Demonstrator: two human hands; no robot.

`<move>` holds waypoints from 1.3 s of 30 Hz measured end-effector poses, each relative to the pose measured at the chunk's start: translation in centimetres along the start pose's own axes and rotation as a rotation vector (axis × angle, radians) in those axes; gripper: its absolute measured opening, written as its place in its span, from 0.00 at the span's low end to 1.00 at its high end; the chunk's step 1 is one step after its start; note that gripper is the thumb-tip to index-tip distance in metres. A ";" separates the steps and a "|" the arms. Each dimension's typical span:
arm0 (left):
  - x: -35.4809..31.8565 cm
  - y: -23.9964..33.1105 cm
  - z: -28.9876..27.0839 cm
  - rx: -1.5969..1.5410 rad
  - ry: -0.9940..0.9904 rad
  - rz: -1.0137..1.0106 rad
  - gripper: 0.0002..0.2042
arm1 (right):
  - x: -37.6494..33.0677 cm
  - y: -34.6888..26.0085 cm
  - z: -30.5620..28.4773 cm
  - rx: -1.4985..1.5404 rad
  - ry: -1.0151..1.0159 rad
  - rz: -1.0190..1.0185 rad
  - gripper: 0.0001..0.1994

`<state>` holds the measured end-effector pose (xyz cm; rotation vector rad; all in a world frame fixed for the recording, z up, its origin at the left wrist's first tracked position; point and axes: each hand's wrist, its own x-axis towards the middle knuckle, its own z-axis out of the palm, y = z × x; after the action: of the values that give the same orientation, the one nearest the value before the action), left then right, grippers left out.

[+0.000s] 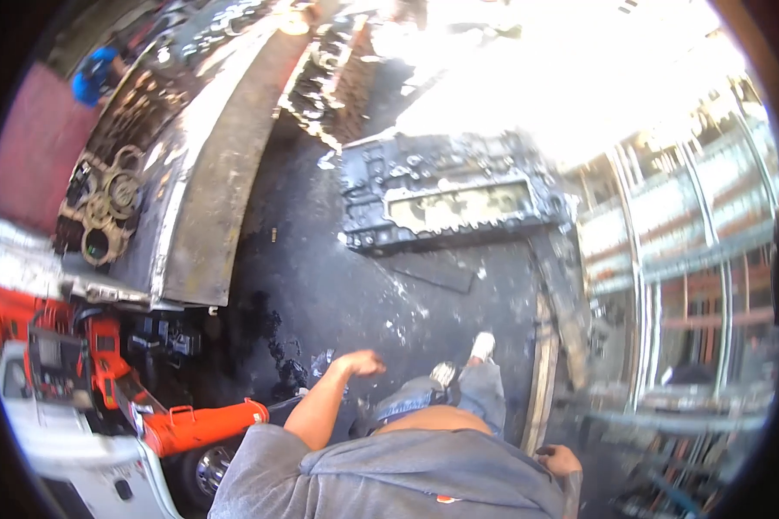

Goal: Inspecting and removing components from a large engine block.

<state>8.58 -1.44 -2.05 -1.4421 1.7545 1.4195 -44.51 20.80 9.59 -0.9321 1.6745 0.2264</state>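
Head view is showing the left hand (362, 363) hanging over the dark floor (312, 251), its fingers (374, 367) lying loosely bent; they are looking too small to tell how wide they are spreading or whether they are holding anything. The right hand (563, 461) is hanging low beside the person's hip, near the wooden beam (541, 372); its fingers are curving inward, and I cannot tell their gap, what they are holding or whether they are touching the beam.

A broad stretch of floor is running between the left hand and the engine block (450, 176). The long metal surface (216, 173) is bounding it on the left, the metal rack (675, 255) on the right, and an orange machine part (208, 424) is jutting in at lower left.

The block is lying on the floor ahead of the person, well apart from both hands. It is looking dark grey and grimy, its long rectangular opening is facing up with a pale interior, and glare is washing over its far side.
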 end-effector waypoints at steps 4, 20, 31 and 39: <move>-5.1 -5.1 2.8 -0.325 -0.159 -0.428 0.21 | 9.0 -9.9 -13.0 -0.339 0.072 -0.052 0.24; -3.6 -6.4 -2.5 -0.406 -0.314 -0.039 0.29 | 28.1 -48.6 -14.4 -0.305 -0.023 -0.377 0.31; 3.1 -6.1 -7.6 -0.035 -0.425 -0.049 0.35 | 17.4 -27.7 1.9 -0.336 0.094 -0.001 0.17; 1.5 0.4 -9.3 -0.085 -0.342 0.117 0.24 | 8.6 -24.8 -3.2 -0.112 -0.042 -0.163 0.13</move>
<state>9.98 -10.52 0.22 -1.0717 1.5975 1.7048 -30.47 -1.53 10.79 -1.1349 1.5507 0.2303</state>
